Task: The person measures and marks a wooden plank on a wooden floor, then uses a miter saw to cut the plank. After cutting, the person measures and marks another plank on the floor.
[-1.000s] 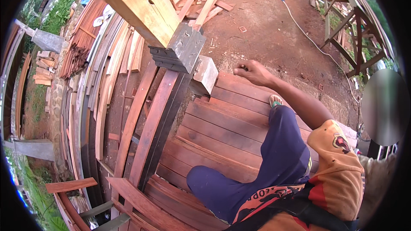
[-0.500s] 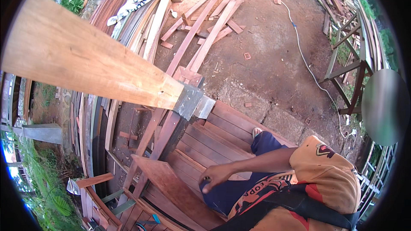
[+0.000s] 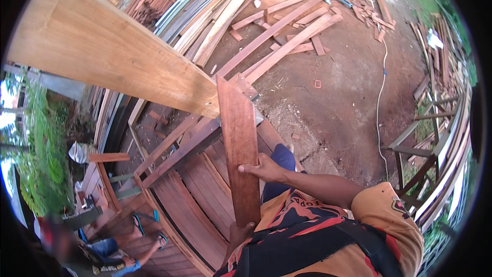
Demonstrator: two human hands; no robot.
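Observation:
A reddish-brown wooden board [image 3: 240,138] with an angled end stands up in front of my body, its cut end pointing away from me. My right hand [image 3: 264,168] is closed on its right edge about halfway along, thumb lying across the face. Lower down, my left hand [image 3: 241,233] grips the near end, the thumb showing on the front and most fingers hidden. Behind the board's far end, the foot of a thick pale wooden post [image 3: 154,66] is partly covered.
Beneath me are reddish wooden steps [image 3: 189,200]. A person [image 3: 102,256] sits at the lower left. Long planks [image 3: 287,36] and offcuts lie on the dirt ground ahead. A white cable [image 3: 380,107] runs along the right, near a wooden trestle [image 3: 417,154].
The board has swung up and right, from low on my left to in front of me. My right hand has left my thigh and taken hold of it. My left hand has come into view.

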